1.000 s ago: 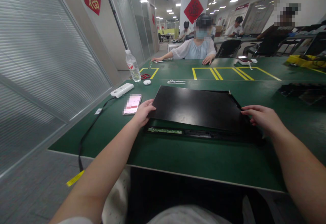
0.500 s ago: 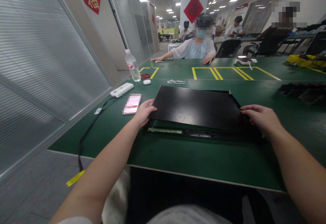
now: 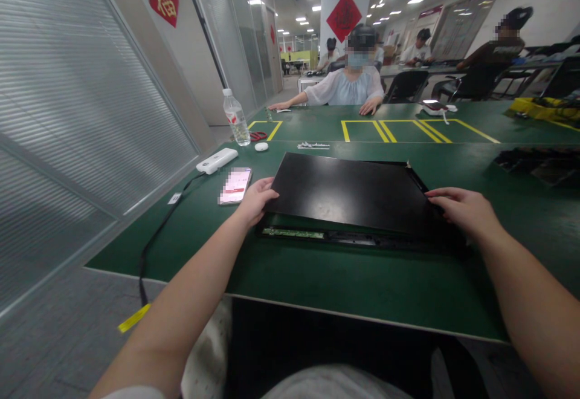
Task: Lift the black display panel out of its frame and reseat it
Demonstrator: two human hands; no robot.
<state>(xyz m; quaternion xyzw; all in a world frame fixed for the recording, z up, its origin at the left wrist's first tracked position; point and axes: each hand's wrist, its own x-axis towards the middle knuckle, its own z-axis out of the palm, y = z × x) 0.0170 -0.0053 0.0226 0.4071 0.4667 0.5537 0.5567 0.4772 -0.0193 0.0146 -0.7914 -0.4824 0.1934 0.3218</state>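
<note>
A large flat black panel (image 3: pixel 348 190) lies on the green table (image 3: pixel 317 278), its near edge raised off a black base. A green circuit strip (image 3: pixel 293 232) shows underneath that edge. My left hand (image 3: pixel 254 201) grips the panel's near left corner, thumb on top. My right hand (image 3: pixel 466 211) holds the near right corner, fingers curled over the edge.
Left of the panel lie a phone (image 3: pixel 235 185), a white power bank (image 3: pixel 217 160) with a black cable (image 3: pixel 156 236), a water bottle (image 3: pixel 236 118) and a small white object (image 3: pixel 261 146). Screws (image 3: pixel 312 145) lie behind the panel. A person (image 3: pixel 347 84) sits across the table.
Almost nothing has changed. Both hands keep their hold on the panel's near corners; the right hand has edged slightly left and up.
</note>
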